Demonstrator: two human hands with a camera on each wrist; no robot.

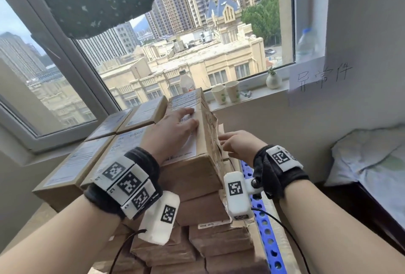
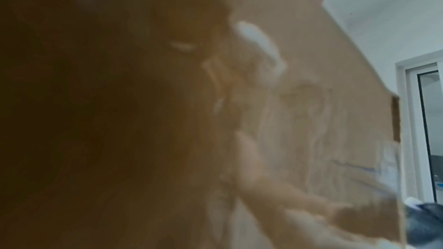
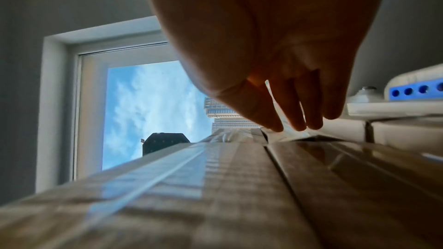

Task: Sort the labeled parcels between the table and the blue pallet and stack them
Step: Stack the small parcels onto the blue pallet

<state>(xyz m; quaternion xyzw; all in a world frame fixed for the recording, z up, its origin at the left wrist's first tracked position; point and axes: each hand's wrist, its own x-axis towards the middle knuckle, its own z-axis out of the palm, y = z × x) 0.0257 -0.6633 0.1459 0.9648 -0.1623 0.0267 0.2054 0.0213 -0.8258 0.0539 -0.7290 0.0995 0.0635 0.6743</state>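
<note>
Hands point(image 1: 173, 129) flat against top parcel point(image 1: 197, 142)

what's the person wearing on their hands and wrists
Both forearms are bare, no sleeves. The left hand has a black wristband carrying white blocks printed with black square tags. The right hand wears a black strap with a similar tagged block. A white tagged camera pod with a black cable hangs under each wrist.

Parcel stack point(image 1: 197, 170) crowds window point(image 1: 153, 54); open room beside wall point(image 1: 274, 124).
</note>
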